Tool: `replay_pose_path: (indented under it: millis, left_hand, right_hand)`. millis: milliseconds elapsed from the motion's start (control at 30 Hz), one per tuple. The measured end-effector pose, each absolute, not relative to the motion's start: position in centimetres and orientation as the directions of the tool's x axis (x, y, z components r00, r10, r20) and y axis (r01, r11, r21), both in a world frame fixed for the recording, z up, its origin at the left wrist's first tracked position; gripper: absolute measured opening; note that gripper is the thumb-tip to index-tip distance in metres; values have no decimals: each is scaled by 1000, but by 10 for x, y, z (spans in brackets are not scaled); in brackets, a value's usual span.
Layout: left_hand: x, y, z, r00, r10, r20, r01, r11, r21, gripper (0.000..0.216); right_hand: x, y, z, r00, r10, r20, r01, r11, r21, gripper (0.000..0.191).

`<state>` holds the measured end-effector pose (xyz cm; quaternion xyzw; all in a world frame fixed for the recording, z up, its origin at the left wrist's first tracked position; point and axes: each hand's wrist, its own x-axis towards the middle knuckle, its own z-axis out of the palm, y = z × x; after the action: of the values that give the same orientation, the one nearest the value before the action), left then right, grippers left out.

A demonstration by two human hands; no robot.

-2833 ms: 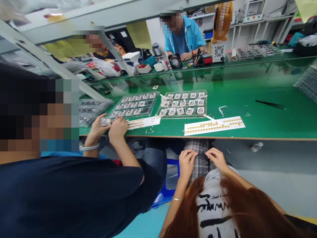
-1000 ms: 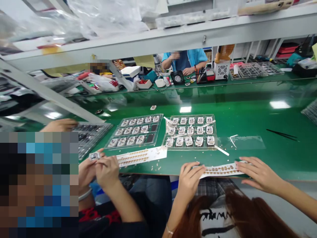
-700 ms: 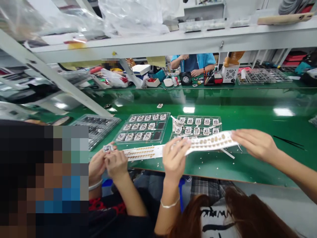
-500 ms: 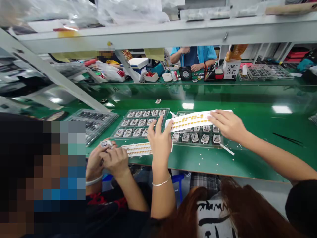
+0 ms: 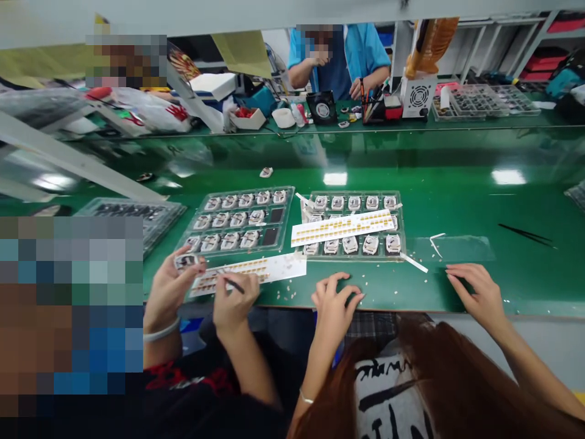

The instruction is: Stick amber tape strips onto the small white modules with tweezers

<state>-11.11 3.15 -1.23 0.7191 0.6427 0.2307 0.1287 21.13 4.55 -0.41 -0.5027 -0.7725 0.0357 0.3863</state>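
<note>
Strip (image 5: 342, 227) now laid across tray (image 5: 356, 257) | left hand (image 5: 336, 302), right hand (image 5: 475, 292) empty, fingers spread, nearside of it

White strip (image 5: 342, 227) of gold tabs — flat, slantwise across clear parts tray (image 5: 348, 256)

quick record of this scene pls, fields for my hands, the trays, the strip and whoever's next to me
left hand: empty, fingertips on the green table near its front edge
right hand: empty, fingers on the table edge
strip: white with gold pieces, lying across the right tray
left tray: mostly filled, two dark pockets empty
co-worker: holds a small part and a thin tool over a second strip
tweezers: black, on the table, far right
</note>
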Motion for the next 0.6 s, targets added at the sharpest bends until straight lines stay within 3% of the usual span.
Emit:
replay_pose_path:
  millis: [133,333,467,600]
  left_hand:
    - [-111,32,-13,99,985,143,861,-157,484,9]
    - [-104,28,-18,20,998,67,864,-51,501,11]
    - [-101,25,-21,14,998,55,861,-40,508,11]
    - [-104,16,-23,11,996,90,851,-57,522,11]
  right_hand:
    - [222,34,-5,-133,817,561,763,446,-468,12]
    - [193,45,3,-186,818,544,698,499,-513,13]
    - [150,51,-8,-346,844,410,622,534,-573,13]
    - [126,51,-19,-403,880,251,684,472,-556,10]
